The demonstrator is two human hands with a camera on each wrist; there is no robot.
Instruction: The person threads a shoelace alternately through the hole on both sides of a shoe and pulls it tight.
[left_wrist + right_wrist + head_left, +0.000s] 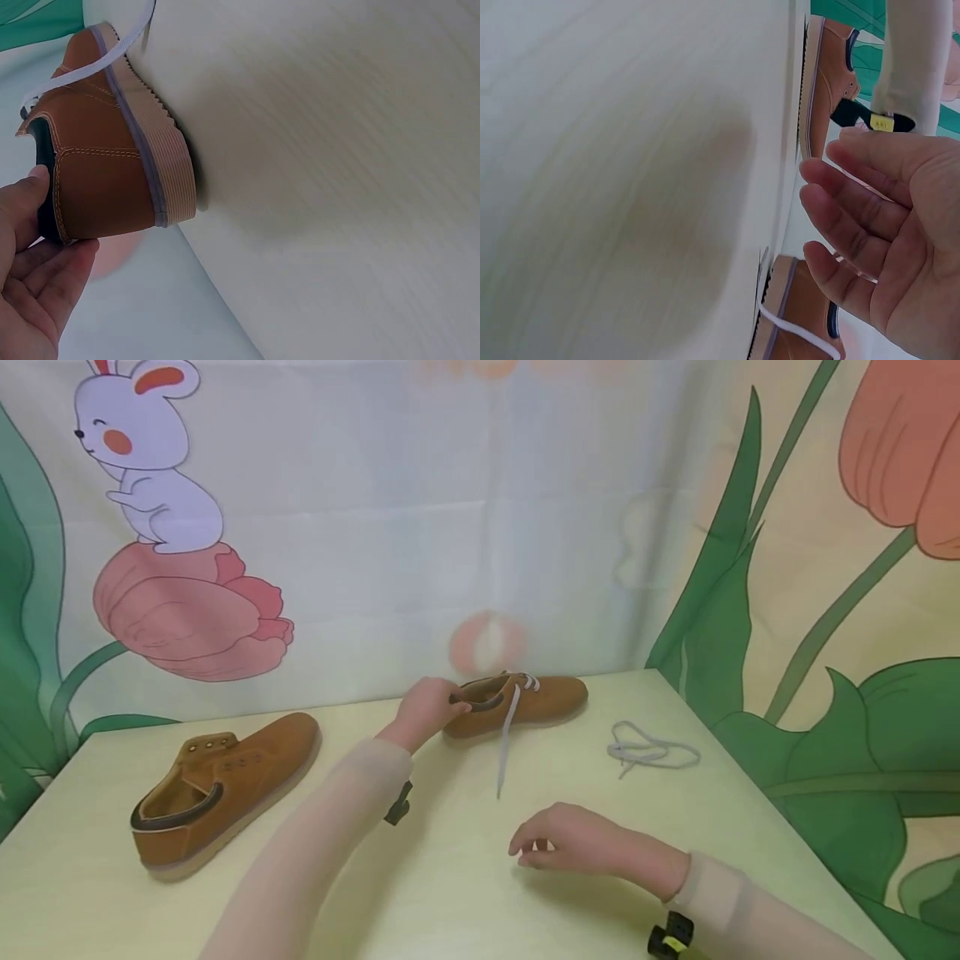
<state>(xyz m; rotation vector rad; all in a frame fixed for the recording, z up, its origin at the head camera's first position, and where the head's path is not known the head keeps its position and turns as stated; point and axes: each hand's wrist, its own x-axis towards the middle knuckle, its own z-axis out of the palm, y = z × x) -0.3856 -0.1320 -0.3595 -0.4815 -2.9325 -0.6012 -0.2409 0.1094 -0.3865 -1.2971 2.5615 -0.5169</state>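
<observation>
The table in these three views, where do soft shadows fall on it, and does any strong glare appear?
Head view: shadows beside the left sleeve and under the right hand on the table; left wrist view: a broad shadow beside the brown shoe; right wrist view: a blurry-edged one left of the fingers; no strong glare in any view.

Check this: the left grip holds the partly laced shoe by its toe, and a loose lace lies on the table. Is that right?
Not by the toe: the left wrist view shows the left grip holding the partly laced shoe by its heel. The rest is right.
</observation>
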